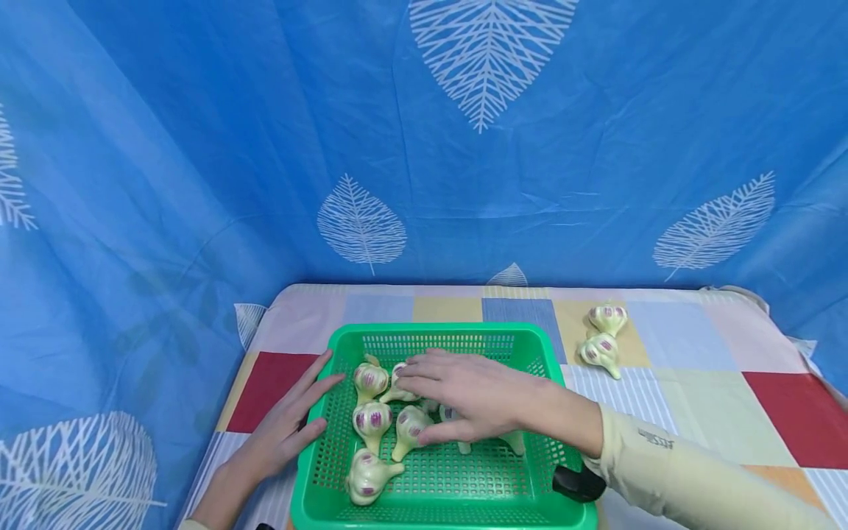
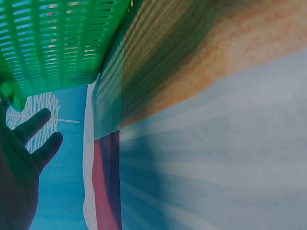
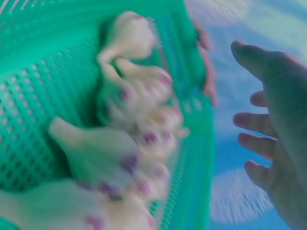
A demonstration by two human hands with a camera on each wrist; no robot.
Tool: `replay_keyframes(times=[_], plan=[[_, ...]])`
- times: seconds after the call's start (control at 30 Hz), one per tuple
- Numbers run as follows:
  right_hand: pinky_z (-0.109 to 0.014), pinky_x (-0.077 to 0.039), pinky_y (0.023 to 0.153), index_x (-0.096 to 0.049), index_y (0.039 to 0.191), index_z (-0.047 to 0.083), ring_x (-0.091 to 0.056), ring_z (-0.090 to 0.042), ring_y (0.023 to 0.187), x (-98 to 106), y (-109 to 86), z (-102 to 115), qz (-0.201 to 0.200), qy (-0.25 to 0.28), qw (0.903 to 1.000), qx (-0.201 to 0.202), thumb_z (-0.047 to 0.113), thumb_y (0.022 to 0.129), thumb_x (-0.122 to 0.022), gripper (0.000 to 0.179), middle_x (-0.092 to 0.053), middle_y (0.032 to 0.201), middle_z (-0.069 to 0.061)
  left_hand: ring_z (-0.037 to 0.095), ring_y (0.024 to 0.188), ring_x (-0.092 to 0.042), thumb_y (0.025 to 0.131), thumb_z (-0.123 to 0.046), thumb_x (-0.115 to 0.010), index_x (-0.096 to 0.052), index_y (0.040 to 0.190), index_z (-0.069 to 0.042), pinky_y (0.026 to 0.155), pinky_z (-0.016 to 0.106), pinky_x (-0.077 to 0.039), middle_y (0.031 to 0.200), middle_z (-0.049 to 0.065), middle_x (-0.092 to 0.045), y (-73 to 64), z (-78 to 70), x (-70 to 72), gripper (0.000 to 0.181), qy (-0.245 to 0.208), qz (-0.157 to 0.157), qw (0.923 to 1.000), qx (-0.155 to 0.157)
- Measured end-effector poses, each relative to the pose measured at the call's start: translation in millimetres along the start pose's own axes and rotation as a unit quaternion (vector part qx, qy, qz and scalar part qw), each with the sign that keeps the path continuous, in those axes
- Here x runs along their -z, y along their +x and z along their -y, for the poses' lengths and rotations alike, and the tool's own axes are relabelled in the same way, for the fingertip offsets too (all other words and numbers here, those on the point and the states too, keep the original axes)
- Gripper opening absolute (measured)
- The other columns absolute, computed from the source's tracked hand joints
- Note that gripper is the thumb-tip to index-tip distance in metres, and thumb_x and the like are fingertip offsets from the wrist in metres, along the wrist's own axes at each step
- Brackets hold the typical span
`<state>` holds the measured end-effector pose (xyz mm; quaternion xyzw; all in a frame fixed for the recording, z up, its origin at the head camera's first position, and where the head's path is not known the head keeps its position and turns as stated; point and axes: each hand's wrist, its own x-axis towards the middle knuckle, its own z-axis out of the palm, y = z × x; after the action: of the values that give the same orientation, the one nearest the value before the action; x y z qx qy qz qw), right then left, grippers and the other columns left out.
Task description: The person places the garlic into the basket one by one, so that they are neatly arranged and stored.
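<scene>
A green plastic basket (image 1: pixel 430 517) holds several garlic bulbs (image 1: pixel 372 418), white with purple streaks, mostly in its left and middle parts. My right hand (image 1: pixel 464 390) hovers over them, palm down with fingers extended, and hides some from the head view. In the right wrist view, this right hand (image 3: pixel 283 129) has nothing between its thumb and fingers. At the basket's left side is my left hand (image 1: pixel 281 430), its fingers spread by the rim; whether they touch it is hard to tell. The left wrist view shows the left hand (image 2: pixel 24 158) below the basket wall (image 2: pixel 57 52).
Two more garlic bulbs (image 1: pixel 604 338) lie on the patchwork tablecloth (image 1: pixel 682 397), right of the basket. A blue curtain (image 1: pixel 430 184) with white leaf prints hangs behind and to the left. Near my right wrist is a black device (image 1: pixel 578 483) by the basket's edge.
</scene>
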<state>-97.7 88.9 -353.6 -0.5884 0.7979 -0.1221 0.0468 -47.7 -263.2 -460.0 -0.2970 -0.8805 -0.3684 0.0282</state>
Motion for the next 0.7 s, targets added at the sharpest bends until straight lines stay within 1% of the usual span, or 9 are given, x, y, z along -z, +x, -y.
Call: replay_keyframes(times=[0.1, 0.17, 0.23, 0.3, 0.37, 0.47, 0.57, 0.63, 0.7], plan=[[-0.042, -0.022, 0.119, -0.044, 0.153, 0.010, -0.032, -0.024, 0.147, 12, -20.4, -9, -0.040, 0.016, 0.9983, -0.039, 0.058, 0.100, -0.051, 0.072, -0.043, 0.156, -0.006, 0.021, 0.149, -0.024, 0.092, -0.017, -0.063, -0.044, 0.153, -0.015, 0.098, 0.049, -0.050, 0.168, 0.007, -0.015, 0.2, 0.0, 2.3, 0.064, 0.001, -0.001, 1.0000, 0.001], [-0.045, -0.024, 0.119, -0.043, 0.153, 0.009, -0.032, -0.026, 0.147, 17, -34.8, -16, -0.071, 0.025, 0.9949, -0.067, 0.056, 0.100, -0.054, 0.072, -0.042, 0.157, -0.006, 0.021, 0.149, -0.024, 0.092, -0.018, -0.063, -0.044, 0.154, -0.016, 0.098, 0.049, -0.050, 0.168, 0.007, -0.015, 0.5, 0.0, 3.3, 0.065, 0.002, -0.002, 1.0000, 0.001], [-0.048, -0.026, 0.118, -0.042, 0.154, 0.010, -0.032, -0.027, 0.147, 20, -51.3, -22, -0.099, 0.039, 0.9889, -0.104, 0.053, 0.099, -0.058, 0.072, -0.041, 0.157, -0.006, 0.021, 0.149, -0.024, 0.092, -0.018, -0.063, -0.044, 0.153, -0.016, 0.100, 0.049, -0.049, 0.168, 0.007, -0.016, 0.5, 0.3, 3.3, 0.065, 0.005, -0.002, 1.0000, 0.000], [-0.052, -0.028, 0.116, -0.041, 0.155, 0.012, -0.031, -0.029, 0.147, 20, -69.6, -29, -0.119, 0.064, 0.9796, -0.148, 0.049, 0.098, -0.063, 0.071, -0.040, 0.158, -0.006, 0.021, 0.149, -0.024, 0.092, -0.018, -0.063, -0.044, 0.153, -0.015, 0.101, 0.048, -0.048, 0.168, 0.007, -0.016, 0.1, 0.4, 2.9, 0.065, 0.007, -0.001, 1.0000, 0.001], [-0.057, -0.029, 0.114, -0.040, 0.156, 0.016, -0.030, -0.030, 0.148, 17, -89.6, -34, -0.136, 0.090, 0.9668, -0.197, 0.044, 0.097, -0.066, 0.070, -0.038, 0.159, -0.005, 0.021, 0.150, -0.024, 0.092, -0.018, -0.064, -0.045, 0.153, -0.014, 0.102, 0.047, -0.047, 0.168, 0.007, -0.016, -0.4, 0.5, 1.8, 0.064, 0.007, 0.000, 1.0000, 0.000], [-0.064, -0.032, 0.108, -0.041, 0.156, 0.020, -0.031, -0.033, 0.147, 7, -120.8, -40, -0.176, 0.124, 0.9413, -0.260, 0.035, 0.097, -0.069, 0.067, -0.039, 0.158, -0.005, 0.022, 0.149, -0.024, 0.092, -0.017, -0.063, -0.045, 0.152, -0.013, 0.102, 0.046, -0.047, 0.168, 0.008, -0.016, -1.0, 0.9, 0.2, 0.063, 0.003, 0.000, 1.0000, -0.004], [-0.062, -0.041, 0.101, -0.043, 0.154, 0.021, -0.036, -0.032, 0.144, -8, -150.7, -45, -0.226, 0.117, 0.9189, -0.302, 0.024, 0.096, -0.071, 0.064, -0.043, 0.156, -0.006, 0.022, 0.149, -0.025, 0.093, -0.016, -0.063, -0.045, 0.152, -0.012, 0.102, 0.044, -0.047, 0.168, 0.009, -0.015, -1.1, 1.4, -1.3, 0.062, -0.001, 0.002, 1.0000, -0.007], [-0.050, -0.044, 0.103, -0.048, 0.151, 0.017, -0.040, -0.025, 0.142, -20, -169.1, -49, -0.269, 0.098, 0.9048, -0.315, 0.016, 0.094, -0.073, 0.062, -0.049, 0.151, -0.008, 0.022, 0.149, -0.025, 0.093, -0.016, -0.063, -0.044, 0.153, -0.012, 0.102, 0.044, -0.047, 0.168, 0.009, -0.015, -0.9, 1.3, -1.6, 0.062, -0.003, 0.002, 1.0000, -0.005], [-0.032, -0.043, 0.104, -0.053, 0.147, 0.014, -0.042, -0.011, 0.139, -34, -187.1, -54, -0.315, 0.073, 0.8874, -0.329, 0.010, 0.091, -0.076, 0.061, -0.055, 0.145, -0.011, 0.022, 0.149, -0.025, 0.094, -0.016, -0.062, -0.044, 0.153, -0.012, 0.102, 0.045, -0.047, 0.168, 0.008, -0.015, -0.8, 1.1, -1.7, 0.062, -0.004, 0.003, 1.0000, -0.003]])
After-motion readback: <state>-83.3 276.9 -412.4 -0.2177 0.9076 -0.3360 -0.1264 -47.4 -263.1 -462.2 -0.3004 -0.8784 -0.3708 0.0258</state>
